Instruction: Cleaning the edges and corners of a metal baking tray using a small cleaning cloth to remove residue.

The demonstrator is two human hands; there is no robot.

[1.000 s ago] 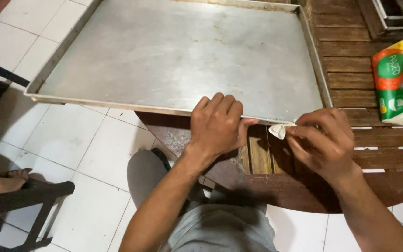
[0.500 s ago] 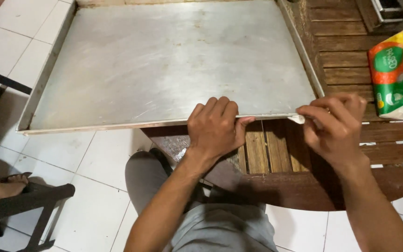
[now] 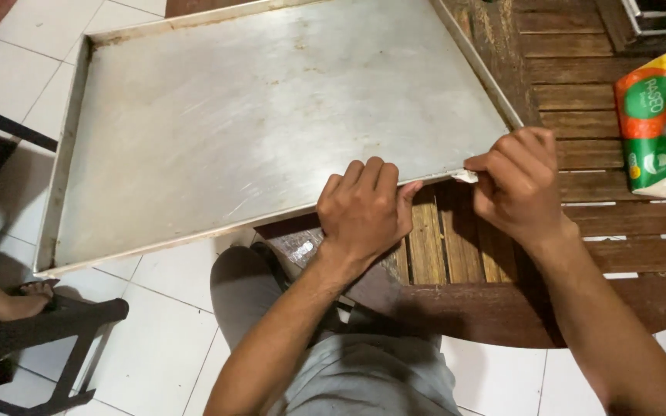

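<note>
Large metal tray point(image 3: 271, 115) lying on a round wooden slatted tabletop point(image 3: 580, 254), its left portion overhanging the white tiled floor point(image 3: 156, 323). The left hand point(image 3: 365, 212) clamps the tray's near rim, fingers curled over the edge and thumb underneath. The right hand point(image 3: 516, 185) pinches a small white wad — tissue or cloth, too small to tell which point(image 3: 465, 176) — against the same rim close to the near right corner, fingers closed on it.

Risks, as judged from this arrangement:

Tipping — a good part of the tray is unsupported beyond the tabletop edge, so the left hand's grip appears to be what steadies it. If that grip loosens while the right hand pushes along the rim, the tray could pivot and slide towards the floor.

Cuts — the rim is thin sheet metal, and the corner near the right hand looks sharp. The wad is small and covers little of the fingertips; a firm stroke could carry bare skin onto the edge.

Tearing — a thin wad dragged over a corner may shred and leave scraps behind.

Bystander — a foot in a sandal point(image 3: 17, 296) rests on a dark stool point(image 3: 55, 331) at near left, below the overhanging end, within reach of a falling tray.

A green and orange tissue pack point(image 3: 660, 123) sits at far right, well apart from the tray.
</note>
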